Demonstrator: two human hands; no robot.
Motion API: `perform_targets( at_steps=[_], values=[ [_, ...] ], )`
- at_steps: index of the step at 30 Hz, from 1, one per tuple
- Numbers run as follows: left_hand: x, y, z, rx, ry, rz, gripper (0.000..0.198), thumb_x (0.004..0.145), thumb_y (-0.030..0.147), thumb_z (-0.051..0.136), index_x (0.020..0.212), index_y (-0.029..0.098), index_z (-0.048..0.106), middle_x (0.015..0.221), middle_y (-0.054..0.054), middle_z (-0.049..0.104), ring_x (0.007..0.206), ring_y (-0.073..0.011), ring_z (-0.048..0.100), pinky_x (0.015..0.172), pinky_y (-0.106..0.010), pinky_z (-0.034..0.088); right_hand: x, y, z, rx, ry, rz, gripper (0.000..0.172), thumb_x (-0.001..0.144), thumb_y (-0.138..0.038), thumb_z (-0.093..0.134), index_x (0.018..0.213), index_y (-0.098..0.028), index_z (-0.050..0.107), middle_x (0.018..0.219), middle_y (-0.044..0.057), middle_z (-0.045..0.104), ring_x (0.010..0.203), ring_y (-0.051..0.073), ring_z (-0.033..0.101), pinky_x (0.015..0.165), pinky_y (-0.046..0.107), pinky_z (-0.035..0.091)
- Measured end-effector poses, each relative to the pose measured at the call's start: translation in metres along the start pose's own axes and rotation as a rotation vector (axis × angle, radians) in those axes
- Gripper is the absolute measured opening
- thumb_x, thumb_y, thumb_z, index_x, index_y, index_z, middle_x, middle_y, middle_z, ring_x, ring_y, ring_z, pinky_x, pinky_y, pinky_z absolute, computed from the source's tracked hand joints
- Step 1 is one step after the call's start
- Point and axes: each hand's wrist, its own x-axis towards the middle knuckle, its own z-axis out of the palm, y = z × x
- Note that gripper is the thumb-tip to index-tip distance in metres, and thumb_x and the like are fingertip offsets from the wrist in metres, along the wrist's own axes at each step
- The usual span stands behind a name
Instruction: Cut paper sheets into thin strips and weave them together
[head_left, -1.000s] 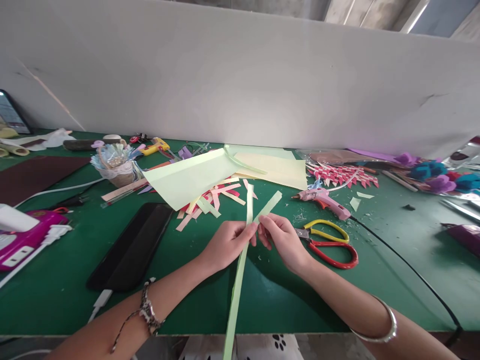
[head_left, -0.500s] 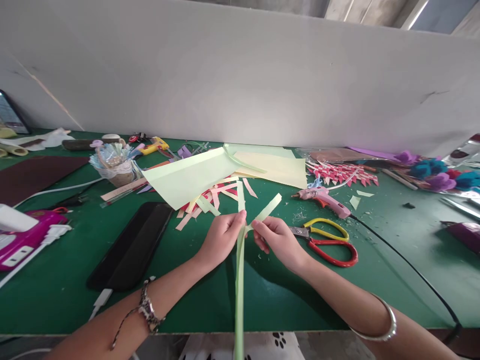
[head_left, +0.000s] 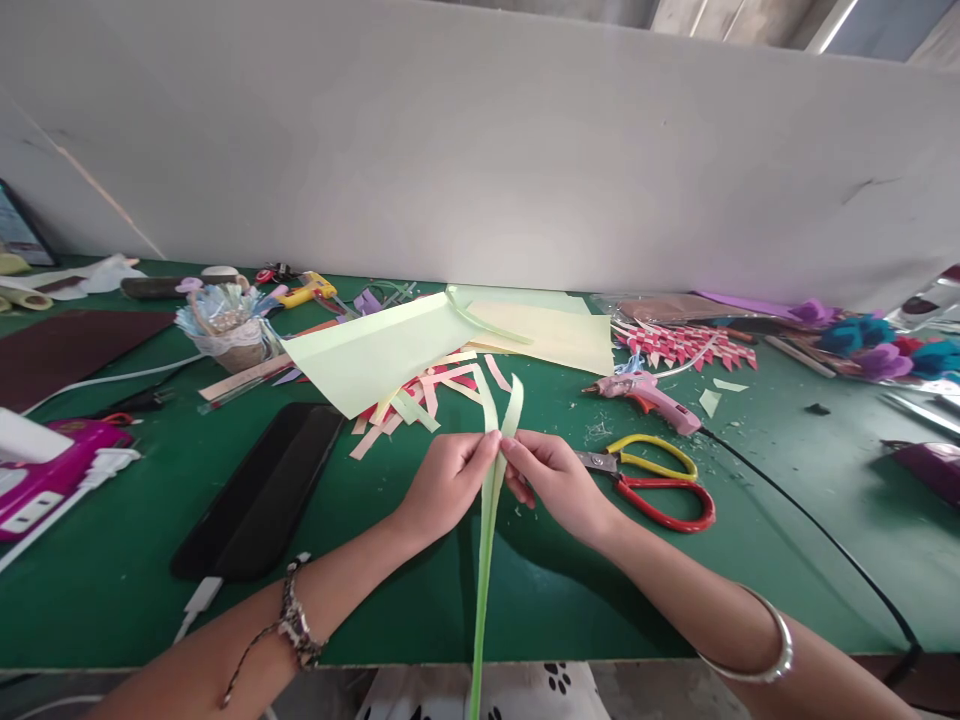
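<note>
A long pale-green paper strip (head_left: 487, 540) hangs from my fingers over the table's front edge, and its upper end parts into two tails. My left hand (head_left: 452, 477) pinches it at the left, thumb on top. My right hand (head_left: 551, 475) pinches it at the right, its thumb close against the left one. Beyond my fingers the two tails stand apart in a V. Close to my right hand lie scissors (head_left: 660, 480) with one yellow and one red handle. A pile of pink, red and yellow paper strips (head_left: 409, 405) lies just past my hands.
Green paper (head_left: 375, 350) and yellow paper (head_left: 562, 335) lie at the back. At right are a pink glue gun (head_left: 652, 395) and red-and-white woven paper (head_left: 690, 345). A black phone (head_left: 262, 490), a small basket (head_left: 244, 345) and a magenta power strip (head_left: 52, 480) occupy the left.
My right hand has brought its tail of the strip inward and more upright. My thumbs are closer together, and the two tails now form a narrow V.
</note>
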Motion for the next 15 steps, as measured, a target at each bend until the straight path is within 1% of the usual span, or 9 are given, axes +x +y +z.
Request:
perform_targets(
  at_steps=[2,3,4,5,8,9,10,11,15],
  values=[
    [0.0009,0.0004,-0.0012,-0.01,0.062,-0.012,0.044,0.09,0.041,0.035,0.053,0.019,0.03,0.046,0.006,0.022,0.043,-0.0071,0.022,0.043,-0.023,0.02,0.0003,0.0016,-0.0003,-0.001,0.013,0.021,0.041,0.084,-0.048,0.046,0.056,-0.018,0.044,0.043,-0.006,0.041,0.039,0.006,0.036,0.041,0.02,0.03],
    [0.0012,0.0006,-0.0018,-0.018,0.077,-0.022,0.044,0.09,0.042,0.035,0.053,0.019,0.029,0.046,0.007,0.022,0.042,-0.007,0.023,0.043,-0.022,0.021,0.0006,0.0025,-0.0007,0.005,0.027,0.029,0.041,0.084,-0.047,0.047,0.056,-0.018,0.044,0.043,-0.006,0.041,0.039,0.006,0.036,0.041,0.02,0.03],
    [0.0015,0.0009,-0.0023,-0.028,0.065,-0.033,0.044,0.09,0.042,0.034,0.052,0.018,0.031,0.045,0.006,0.024,0.042,-0.0069,0.024,0.043,-0.022,0.022,0.0009,0.0034,-0.0012,0.017,0.046,0.03,0.041,0.084,-0.047,0.047,0.056,-0.018,0.044,0.044,-0.006,0.042,0.039,0.006,0.036,0.041,0.02,0.03],
    [0.0017,0.0012,-0.0027,-0.038,0.024,-0.042,0.045,0.09,0.044,0.035,0.052,0.018,0.034,0.045,0.006,0.026,0.041,-0.007,0.026,0.043,-0.022,0.023,0.0013,0.0042,-0.0018,0.031,0.071,0.023,0.041,0.084,-0.047,0.047,0.056,-0.018,0.044,0.044,-0.006,0.043,0.039,0.006,0.036,0.041,0.02,0.03],
    [0.0012,0.002,-0.0024,-0.058,-0.166,-0.054,0.046,0.089,0.047,0.035,0.057,0.016,0.046,0.044,0.006,0.03,0.041,-0.0075,0.03,0.043,-0.022,0.024,0.0024,0.0056,-0.0035,0.073,0.165,-0.014,0.041,0.085,-0.047,0.046,0.056,-0.018,0.043,0.046,-0.005,0.044,0.041,0.006,0.037,0.042,0.02,0.032],
    [0.0008,0.0021,-0.002,-0.058,-0.199,-0.055,0.046,0.09,0.047,0.035,0.059,0.016,0.05,0.045,0.006,0.03,0.041,-0.0077,0.03,0.043,-0.022,0.024,0.0026,0.0057,-0.0039,0.083,0.187,-0.023,0.041,0.085,-0.048,0.046,0.057,-0.018,0.042,0.046,-0.005,0.043,0.041,0.006,0.038,0.043,0.02,0.032],
    [0.0004,0.0021,-0.0015,-0.053,-0.204,-0.052,0.046,0.09,0.046,0.034,0.061,0.016,0.052,0.045,0.006,0.03,0.041,-0.0078,0.03,0.043,-0.022,0.024,0.0027,0.0055,-0.0039,0.087,0.194,-0.027,0.042,0.085,-0.049,0.045,0.057,-0.018,0.043,0.046,-0.005,0.043,0.042,0.006,0.039,0.043,0.02,0.032],
    [-0.0001,0.002,-0.0009,-0.045,-0.193,-0.045,0.046,0.09,0.046,0.034,0.061,0.016,0.053,0.046,0.006,0.031,0.042,-0.0079,0.03,0.043,-0.022,0.023,0.0026,0.0052,-0.0038,0.082,0.178,-0.025,0.042,0.085,-0.05,0.045,0.058,-0.018,0.043,0.046,-0.005,0.043,0.042,0.007,0.039,0.043,0.02,0.033],
    [-0.0016,0.0003,0.0008,0.001,-0.15,-0.019,0.044,0.09,0.042,0.035,0.059,0.015,0.051,0.048,0.004,0.035,0.045,-0.0084,0.03,0.045,-0.023,0.022,0.0012,0.0031,-0.0014,0.022,0.043,0.016,0.04,0.082,-0.053,0.047,0.062,-0.018,0.044,0.046,-0.005,0.045,0.041,0.007,0.041,0.041,0.02,0.034]
  ],
)
